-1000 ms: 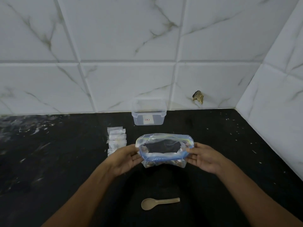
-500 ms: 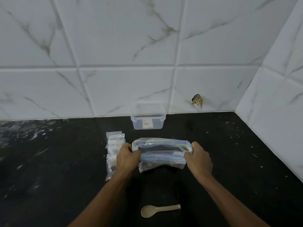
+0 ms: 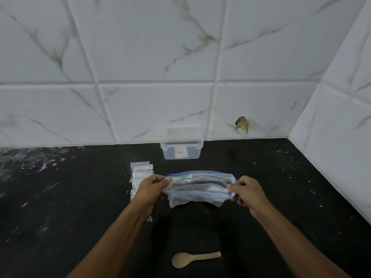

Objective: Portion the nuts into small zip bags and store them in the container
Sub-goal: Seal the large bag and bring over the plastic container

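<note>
A large clear zip bag [image 3: 198,187] with a blue zip strip is stretched flat between my hands above the black counter. My left hand [image 3: 151,187] pinches its left end and my right hand [image 3: 246,190] pinches its right end. The bag's mouth is pulled nearly closed; I cannot see the nuts inside. A stack of small clear zip bags [image 3: 140,173] lies on the counter just behind my left hand, partly hidden by it. A clear plastic container [image 3: 181,150] stands open against the back wall. A beige spoon [image 3: 192,259] lies near the front edge.
The black counter [image 3: 60,207] has pale smears at the left and scattered crumbs at the right. White marble tile walls close off the back and the right side. A chipped hole [image 3: 242,124] marks the back wall.
The large bag's mouth was held wide open a second ago; my hands have pulled its ends apart and the opening has flattened nearly closed.
</note>
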